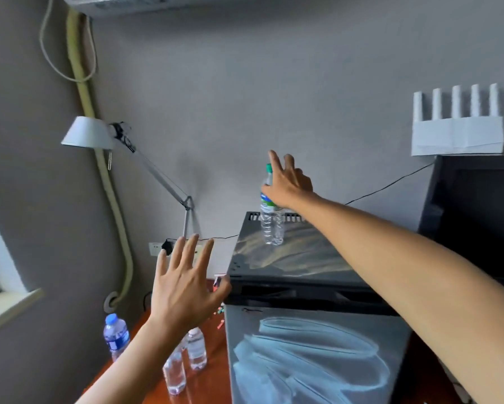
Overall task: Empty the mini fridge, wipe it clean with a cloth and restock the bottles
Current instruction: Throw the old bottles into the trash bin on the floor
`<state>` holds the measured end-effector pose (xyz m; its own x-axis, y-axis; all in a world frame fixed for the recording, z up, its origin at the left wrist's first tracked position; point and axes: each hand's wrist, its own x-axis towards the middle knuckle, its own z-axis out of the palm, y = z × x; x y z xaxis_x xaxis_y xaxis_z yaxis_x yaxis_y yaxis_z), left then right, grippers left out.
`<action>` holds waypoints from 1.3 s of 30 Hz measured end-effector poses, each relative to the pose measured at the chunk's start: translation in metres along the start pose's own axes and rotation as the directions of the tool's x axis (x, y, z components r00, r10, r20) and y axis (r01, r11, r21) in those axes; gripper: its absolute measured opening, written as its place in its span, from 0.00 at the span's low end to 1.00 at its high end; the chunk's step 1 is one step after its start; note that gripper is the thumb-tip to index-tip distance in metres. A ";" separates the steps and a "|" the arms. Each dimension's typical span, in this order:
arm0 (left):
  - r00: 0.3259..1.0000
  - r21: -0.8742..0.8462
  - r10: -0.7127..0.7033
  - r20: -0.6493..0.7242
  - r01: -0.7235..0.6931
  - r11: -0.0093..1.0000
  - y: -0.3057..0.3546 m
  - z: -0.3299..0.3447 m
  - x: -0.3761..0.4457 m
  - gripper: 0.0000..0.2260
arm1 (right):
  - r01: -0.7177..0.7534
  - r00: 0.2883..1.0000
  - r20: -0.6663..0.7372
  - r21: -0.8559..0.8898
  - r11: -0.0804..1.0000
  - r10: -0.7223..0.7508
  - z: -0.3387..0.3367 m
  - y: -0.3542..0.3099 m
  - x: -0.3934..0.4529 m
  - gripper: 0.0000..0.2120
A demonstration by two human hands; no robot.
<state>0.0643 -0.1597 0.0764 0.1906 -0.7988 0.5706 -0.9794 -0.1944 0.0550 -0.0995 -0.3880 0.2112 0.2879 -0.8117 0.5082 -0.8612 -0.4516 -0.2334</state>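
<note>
The right hand reaches to the green-capped bottle standing on the fridge top at 12 o'clock; its thumb touches the bottle's shoulder while the fingers stand spread and straight, so it does not yet hold. The left hand hangs released, fingers splayed, at 9 o'clock beside the fridge's corner, gripping nothing. The fridge door appears shut, so its inside cannot be judged. Risk: the bottle stands tall on a glossy top, and a loose touch at the shoulder could tip it toward the rear vent. Three bottles stand on the wooden table at 7 o'clock, under the left forearm; a dropped elbow could knock them. A lamp leans at 10 o'clock, a router sits at 2 o'clock, and a cable crosses the wall behind the bottle.
</note>
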 end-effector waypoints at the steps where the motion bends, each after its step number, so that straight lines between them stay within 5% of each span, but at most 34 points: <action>1: 1.000 0.006 0.005 -0.006 -0.005 1.000 -0.008 0.002 0.002 0.37 | -0.018 1.000 0.020 -0.005 1.000 0.018 0.006 -0.002 0.008 0.36; 5: 1.000 0.000 0.025 -0.004 -0.025 1.000 -0.020 0.009 0.006 0.36 | -0.021 0.999 -0.037 -0.012 1.000 0.020 0.016 -0.003 0.014 0.24; 10: 0.991 -0.086 0.132 -0.002 -0.131 0.988 0.022 0.016 0.016 0.37 | 0.045 0.990 -0.131 -0.056 0.997 -0.053 -0.013 0.027 -0.014 0.20; 15: 0.940 -0.214 0.336 -0.063 -0.342 0.915 0.129 0.024 0.018 0.37 | -0.021 0.950 -0.313 -0.066 0.998 -0.001 -0.081 0.121 -0.080 0.16; 21: 0.821 -0.368 0.558 -0.123 -0.560 0.742 0.310 0.029 -0.027 0.36 | -0.275 0.918 -0.326 -0.119 0.954 0.225 -0.165 0.279 -0.221 0.14; 29: 0.689 -0.486 0.725 -0.021 -0.640 0.595 0.525 0.069 -0.136 0.37 | -0.676 0.724 -0.242 -0.061 0.734 0.646 -0.183 0.473 -0.465 0.12; 39: 0.593 -0.541 0.784 0.184 -0.604 0.585 0.661 0.198 -0.268 0.42 | -0.846 0.470 0.080 -0.243 0.474 0.879 -0.047 0.605 -0.675 0.10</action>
<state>-0.6211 -0.1868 -0.2026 -0.6420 -0.7312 0.2305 -0.7242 0.6771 0.1311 -0.8350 -0.0956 -0.2343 -0.5885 -0.8078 -0.0323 -0.7538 0.5628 -0.3391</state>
